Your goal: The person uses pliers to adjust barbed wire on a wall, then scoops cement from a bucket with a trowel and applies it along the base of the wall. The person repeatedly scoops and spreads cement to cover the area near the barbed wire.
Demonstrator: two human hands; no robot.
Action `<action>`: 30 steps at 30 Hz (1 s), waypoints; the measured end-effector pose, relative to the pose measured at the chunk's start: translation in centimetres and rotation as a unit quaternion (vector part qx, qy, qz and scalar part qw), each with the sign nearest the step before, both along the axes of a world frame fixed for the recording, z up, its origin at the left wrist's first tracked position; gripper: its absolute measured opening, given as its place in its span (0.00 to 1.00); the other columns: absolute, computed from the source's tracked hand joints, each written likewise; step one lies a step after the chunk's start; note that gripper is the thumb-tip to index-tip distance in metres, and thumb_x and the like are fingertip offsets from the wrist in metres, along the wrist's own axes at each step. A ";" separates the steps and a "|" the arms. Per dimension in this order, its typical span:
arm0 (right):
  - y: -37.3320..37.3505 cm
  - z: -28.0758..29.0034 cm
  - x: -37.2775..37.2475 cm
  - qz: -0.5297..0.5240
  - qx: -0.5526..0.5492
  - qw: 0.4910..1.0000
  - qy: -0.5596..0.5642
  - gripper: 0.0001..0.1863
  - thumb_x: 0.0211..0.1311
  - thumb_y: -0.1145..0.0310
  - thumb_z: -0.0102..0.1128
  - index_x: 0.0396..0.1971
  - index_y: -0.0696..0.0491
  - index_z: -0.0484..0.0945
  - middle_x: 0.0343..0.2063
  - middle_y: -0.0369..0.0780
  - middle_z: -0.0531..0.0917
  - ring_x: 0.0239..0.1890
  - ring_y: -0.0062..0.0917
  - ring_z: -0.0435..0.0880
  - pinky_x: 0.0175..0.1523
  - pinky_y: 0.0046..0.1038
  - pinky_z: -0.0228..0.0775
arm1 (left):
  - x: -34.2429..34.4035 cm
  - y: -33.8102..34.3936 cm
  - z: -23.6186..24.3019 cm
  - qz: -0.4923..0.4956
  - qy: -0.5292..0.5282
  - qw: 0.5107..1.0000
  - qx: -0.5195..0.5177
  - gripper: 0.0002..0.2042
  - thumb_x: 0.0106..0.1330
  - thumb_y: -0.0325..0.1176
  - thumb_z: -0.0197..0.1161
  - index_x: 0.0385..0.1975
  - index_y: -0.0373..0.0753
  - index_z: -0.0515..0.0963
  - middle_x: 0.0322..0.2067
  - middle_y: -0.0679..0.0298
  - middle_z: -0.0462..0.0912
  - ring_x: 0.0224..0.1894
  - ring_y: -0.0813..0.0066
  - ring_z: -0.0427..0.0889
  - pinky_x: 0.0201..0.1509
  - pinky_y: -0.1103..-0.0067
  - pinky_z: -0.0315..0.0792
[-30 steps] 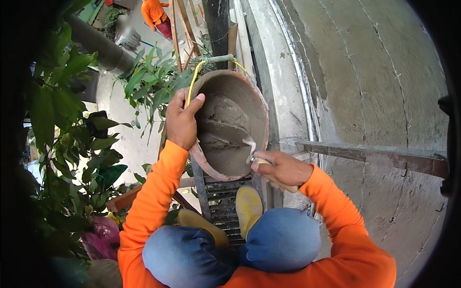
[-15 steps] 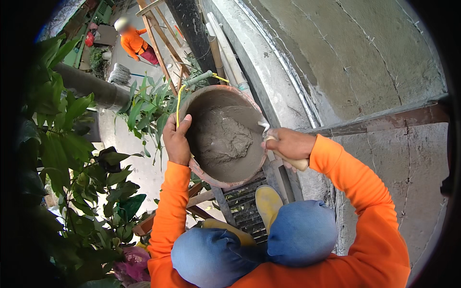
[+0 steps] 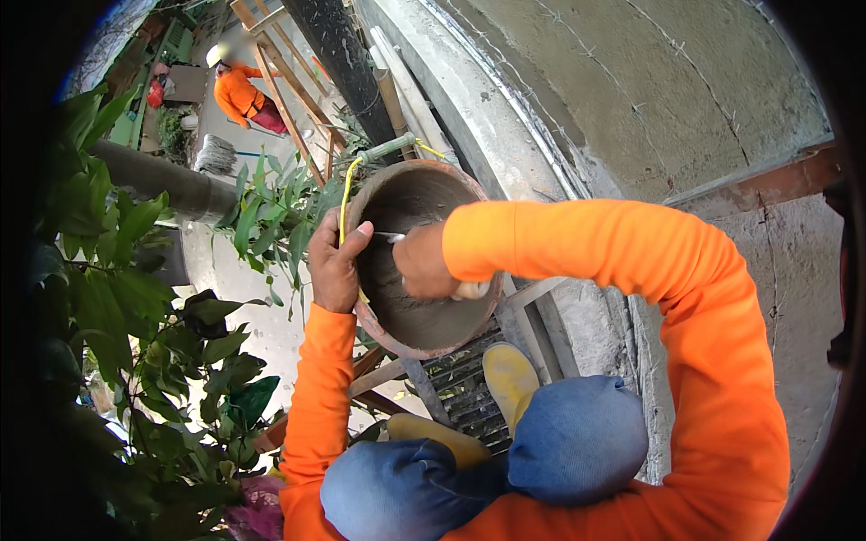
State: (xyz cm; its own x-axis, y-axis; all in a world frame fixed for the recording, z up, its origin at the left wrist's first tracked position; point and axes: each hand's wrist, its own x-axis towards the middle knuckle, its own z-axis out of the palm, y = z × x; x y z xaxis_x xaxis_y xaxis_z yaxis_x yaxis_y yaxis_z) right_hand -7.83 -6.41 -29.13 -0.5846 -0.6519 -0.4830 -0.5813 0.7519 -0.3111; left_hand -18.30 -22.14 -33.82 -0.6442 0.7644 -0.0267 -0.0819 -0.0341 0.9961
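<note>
A round bucket [image 3: 368, 323] of wet grey mortar [image 3: 388, 307] sits in front of my knees. My left hand [image 3: 336, 270] is closed on its left rim, thumb over the edge, beside the yellow rope handle [image 3: 346, 194] with its green tube grip [image 3: 386, 148]. Inside the bucket, my right hand [image 3: 428, 261] is closed around a trowel; its pale wooden handle [image 3: 472, 289] pokes out below the fist. A thin strip of metal shows near my left thumb. The hand and orange sleeve hide most of the blade and some of the mortar.
My yellow boots [image 3: 510, 379] stand by a slatted platform [image 3: 469, 397]. Leafy branches [image 3: 135, 298] crowd the left. Rightward are a concrete wall [image 3: 695, 81], wires with barbs and a rusty beam [image 3: 767, 180]. A person in orange [image 3: 238, 92] stands beyond a wooden frame [image 3: 284, 81].
My right hand has swung left with the trowel, from the bucket's right rim into its middle. My left hand keeps its hold on the rim. The view has shifted slightly.
</note>
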 end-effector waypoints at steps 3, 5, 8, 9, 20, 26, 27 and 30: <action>-4.0 0.8 4.8 -0.379 -0.051 0.922 -0.066 0.16 0.63 0.66 0.55 0.41 0.62 0.82 0.31 0.53 0.88 0.36 0.49 0.89 0.45 0.45 0.81 | -0.2 0.2 0.1 -0.012 0.012 1.000 -0.017 0.17 0.67 0.32 0.65 0.52 0.29 0.78 0.45 0.65 0.81 0.47 0.78 0.76 0.58 0.79 0.67; -3.0 1.6 6.6 -0.368 -0.064 0.926 -0.049 0.14 0.64 0.67 0.55 0.41 0.61 0.81 0.32 0.52 0.87 0.37 0.48 0.89 0.45 0.45 0.81 | -0.7 -0.1 0.3 -0.018 0.011 1.000 -0.013 0.18 0.67 0.31 0.64 0.53 0.29 0.78 0.45 0.64 0.81 0.47 0.78 0.76 0.58 0.79 0.67; -0.6 3.4 6.9 -0.277 -0.003 0.961 0.007 0.11 0.63 0.68 0.57 0.41 0.59 0.80 0.34 0.50 0.87 0.39 0.45 0.89 0.44 0.42 0.82 | -1.7 -1.0 0.4 0.026 -0.024 0.998 -0.046 0.20 0.67 0.30 0.63 0.57 0.27 0.76 0.51 0.61 0.83 0.53 0.75 0.79 0.63 0.79 0.67; 0.2 3.9 6.6 -0.262 0.019 0.964 0.028 0.11 0.62 0.69 0.59 0.41 0.59 0.80 0.34 0.49 0.87 0.39 0.43 0.89 0.44 0.41 0.82 | -1.8 -1.2 0.3 0.020 -0.053 0.998 -0.015 0.21 0.67 0.30 0.62 0.58 0.27 0.75 0.52 0.59 0.83 0.54 0.74 0.79 0.64 0.80 0.67; 2.0 3.1 5.9 -0.188 0.070 0.980 0.003 0.13 0.60 0.65 0.61 0.38 0.58 0.86 0.33 0.47 0.88 0.40 0.41 0.89 0.41 0.39 0.82 | -2.4 -0.7 0.0 0.001 -0.022 0.999 -0.024 0.20 0.68 0.33 0.64 0.56 0.30 0.78 0.48 0.64 0.82 0.49 0.79 0.77 0.59 0.81 0.66; -1.6 -0.5 7.8 -0.438 -0.078 0.886 -0.127 0.29 0.61 0.68 0.58 0.61 0.65 0.67 0.35 0.55 0.86 0.39 0.53 0.87 0.44 0.49 0.78 | -1.2 0.0 0.3 -0.020 0.030 0.999 -0.035 0.19 0.68 0.33 0.63 0.55 0.30 0.78 0.47 0.65 0.82 0.50 0.78 0.76 0.61 0.80 0.65; -1.0 -0.8 8.7 -0.396 -0.089 0.908 -0.100 0.28 0.61 0.69 0.57 0.61 0.64 0.67 0.34 0.56 0.85 0.39 0.53 0.86 0.44 0.50 0.78 | -1.2 -0.1 0.5 -0.010 0.029 0.999 -0.035 0.19 0.68 0.33 0.64 0.55 0.30 0.78 0.47 0.65 0.82 0.50 0.77 0.76 0.61 0.79 0.65; 0.6 -0.4 11.6 -0.350 -0.080 0.928 -0.099 0.26 0.60 0.71 0.56 0.59 0.61 0.69 0.33 0.56 0.85 0.40 0.55 0.86 0.44 0.52 0.77 | -0.7 -0.1 1.2 0.022 0.024 0.997 -0.071 0.19 0.67 0.33 0.64 0.55 0.29 0.77 0.48 0.63 0.82 0.51 0.76 0.77 0.62 0.79 0.65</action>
